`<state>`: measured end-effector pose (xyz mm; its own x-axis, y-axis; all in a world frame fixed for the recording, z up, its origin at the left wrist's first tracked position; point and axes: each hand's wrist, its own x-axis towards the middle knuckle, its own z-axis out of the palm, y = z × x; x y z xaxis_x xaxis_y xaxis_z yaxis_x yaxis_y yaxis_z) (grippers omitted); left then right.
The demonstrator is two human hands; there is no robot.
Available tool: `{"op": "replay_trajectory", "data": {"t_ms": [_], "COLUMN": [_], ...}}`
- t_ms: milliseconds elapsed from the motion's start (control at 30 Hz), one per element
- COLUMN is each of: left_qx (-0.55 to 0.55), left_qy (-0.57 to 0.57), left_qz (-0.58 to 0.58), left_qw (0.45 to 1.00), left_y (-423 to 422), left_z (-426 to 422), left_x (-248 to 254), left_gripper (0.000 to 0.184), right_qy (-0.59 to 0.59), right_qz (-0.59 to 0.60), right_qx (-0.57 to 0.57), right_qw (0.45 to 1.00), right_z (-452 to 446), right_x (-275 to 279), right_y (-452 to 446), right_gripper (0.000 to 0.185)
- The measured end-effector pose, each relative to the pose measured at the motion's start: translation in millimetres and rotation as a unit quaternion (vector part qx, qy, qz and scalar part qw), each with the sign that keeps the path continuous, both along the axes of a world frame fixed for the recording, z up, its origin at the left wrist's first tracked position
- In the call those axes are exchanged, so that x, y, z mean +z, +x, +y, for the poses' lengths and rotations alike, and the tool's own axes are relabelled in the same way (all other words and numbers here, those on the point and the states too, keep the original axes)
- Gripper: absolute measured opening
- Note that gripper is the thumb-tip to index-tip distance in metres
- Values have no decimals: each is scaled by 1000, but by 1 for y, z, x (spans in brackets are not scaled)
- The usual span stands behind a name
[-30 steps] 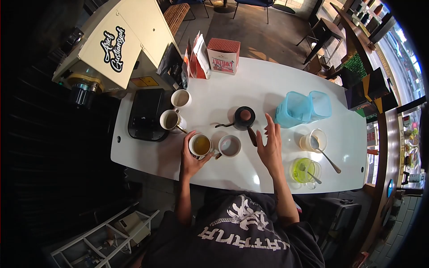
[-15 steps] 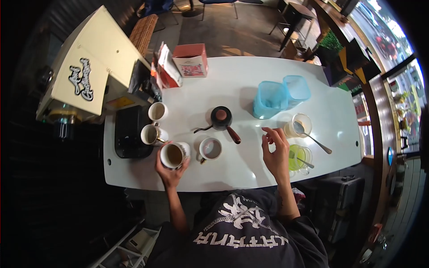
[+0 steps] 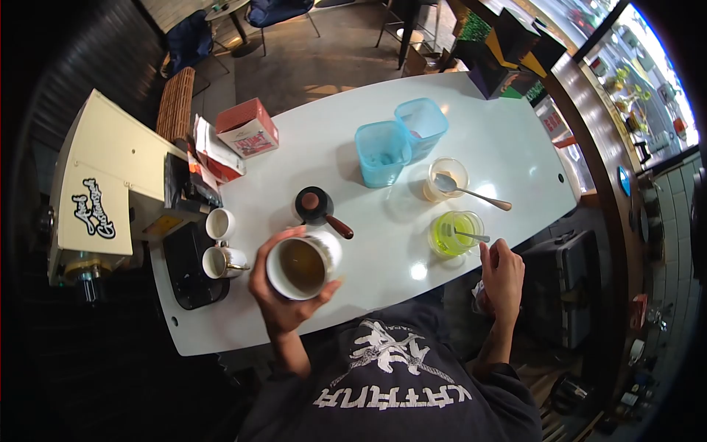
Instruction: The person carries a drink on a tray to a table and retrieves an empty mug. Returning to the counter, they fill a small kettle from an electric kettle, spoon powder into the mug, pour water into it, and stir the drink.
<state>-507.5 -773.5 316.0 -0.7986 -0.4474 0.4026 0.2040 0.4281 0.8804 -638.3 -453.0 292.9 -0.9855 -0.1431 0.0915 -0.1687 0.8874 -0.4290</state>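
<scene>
A white mug with brownish liquid is in my left hand, tilted toward me and raised close to the camera, fingers wrapped around its side. My right hand is at the table's near edge, fingers loosely curled and partly apart, with nothing visible in them. Just beside it is the handle of a spoon, which stands in a glass of bright green liquid. Behind that, a clear cup holds a larger spoon. Whether my right fingers touch the green glass's spoon, I cannot tell.
Beyond the held mug sits a small dark pot with a wooden handle. Two white mugs stand by a cream machine. Blue containers and a red box stand farther back.
My left hand has lifted the mug toward the camera; it now hides the place where another mug stood. My right hand has moved right, beside the green glass. The view has turned.
</scene>
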Motion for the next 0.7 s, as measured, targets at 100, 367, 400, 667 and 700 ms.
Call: {"op": "replay_trajectory", "data": {"t_ms": [100,367,400,667,700], "left_qx": [-100,-206,-209,-220,-217], "left_qy": [29,-10,-26,-94,-84], "left_qz": [-12,-54,-58,-19,-29], "left_qw": [994,977,976,971,972], "left_y": [-21,-64,-67,-76,-76], "left_z": [27,81,83,85,85], "left_x": [3,-59,-70,-118,-120], "left_gripper": [77,71,70,71,71], "right_qy": [20,-63,-71,-50,-51], "right_qz": [3,-15,-5,31,31], "right_qx": [-73,-89,-86,-82,-83], "right_qw": [997,994,994,995,995], "right_z": [14,14,14,5,3], "right_x": [-23,-56,-62,-78,-75], "right_y": [-3,-15,-16,-20,-20], "right_gripper": [34,37,37,28,28]}}
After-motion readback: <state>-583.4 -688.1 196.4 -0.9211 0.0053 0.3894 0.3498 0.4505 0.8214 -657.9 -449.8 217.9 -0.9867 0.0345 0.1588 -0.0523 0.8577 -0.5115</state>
